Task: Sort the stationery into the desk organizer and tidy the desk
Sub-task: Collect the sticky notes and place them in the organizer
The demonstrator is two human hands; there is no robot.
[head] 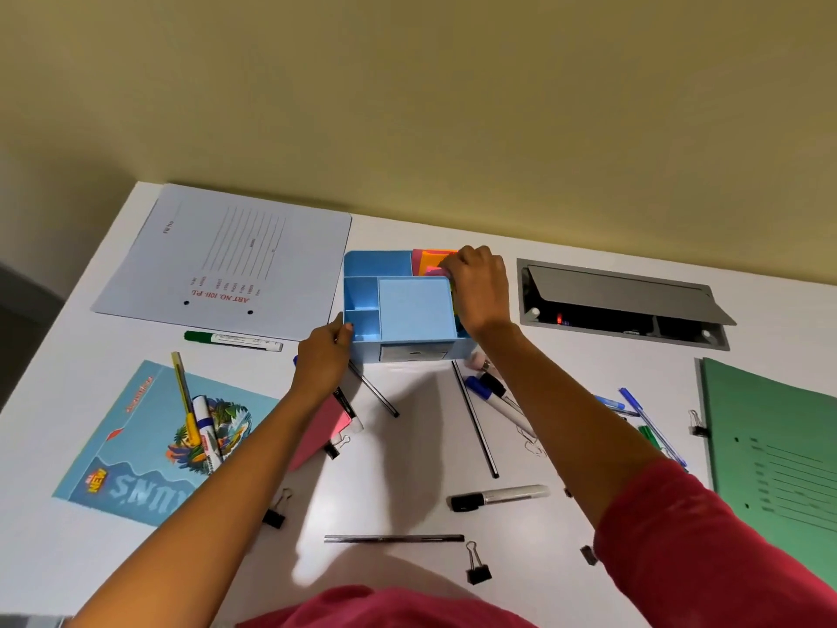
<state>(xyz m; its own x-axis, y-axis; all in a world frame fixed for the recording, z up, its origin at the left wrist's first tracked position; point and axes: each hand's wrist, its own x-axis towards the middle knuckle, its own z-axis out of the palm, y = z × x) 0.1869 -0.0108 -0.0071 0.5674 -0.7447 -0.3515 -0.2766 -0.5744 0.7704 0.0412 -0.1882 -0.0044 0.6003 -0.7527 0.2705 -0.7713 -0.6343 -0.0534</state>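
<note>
Blue desk organizer (414, 310) sits on tabletop (407, 446), near the far edge, about midway along it. Left hand (322, 355) grips its near-left corner, fingers curled. Right hand (480, 287), fingers bent, pinches orange-pink sticky notes (428, 260) in the far-right compartment. Black marker (498, 496) and binder clip (478, 568) lie toward the near edge.

A grey cable hatch (625, 292) has its flap lid tilted open over a dark well, where a small red light glows near the left end. Behind the hatch rises a plain yellow-beige wall (407, 106). Far to the hatch's left lies a dim grey patch (22, 319), too dark to identify.
</note>
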